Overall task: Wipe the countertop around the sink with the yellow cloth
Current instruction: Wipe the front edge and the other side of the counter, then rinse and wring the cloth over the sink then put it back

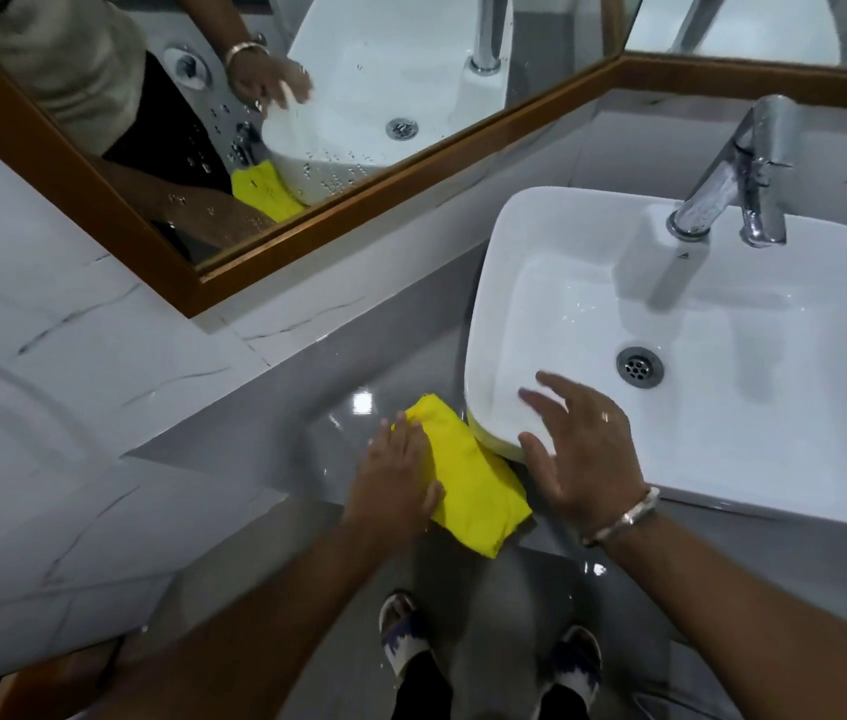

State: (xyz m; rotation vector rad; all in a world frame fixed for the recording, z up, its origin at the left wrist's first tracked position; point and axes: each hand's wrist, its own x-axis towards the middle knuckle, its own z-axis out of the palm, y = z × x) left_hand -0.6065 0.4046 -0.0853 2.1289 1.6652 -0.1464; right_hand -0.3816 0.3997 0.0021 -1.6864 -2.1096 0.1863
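- Pictured at a bathroom vanity: left hand [400,470] pressed flat, fingers extended, on the left part of the yellow cloth [473,480]; no pinch or fist, palm pinning it to the grey countertop [265,423].
- Right hand [585,449] spread wide with fingers apart, holding nothing, poised over the near-left corner of the white sink [504,262]; contact with the rim not clear from this angle.
- Cloth lying folded into a thick oblong on the countertop, just left of the sink, its far edge touching or tucked against the basin's base.
- Bright, uniform yellow, soft creases across the top, no visible dirt; wet or dry impossible to tell.
- Glossy countertop showing light glare and what look like water traces near the front edge.
- Likely risk: folded cloth bunching or snagging against the basin base, leaving the seam unwiped.
- Second risk: flat palm sliding off the cloth on a slick surface, since nothing grips it.
- Also possible: streaks left behind if the pad stays folded and narrow.
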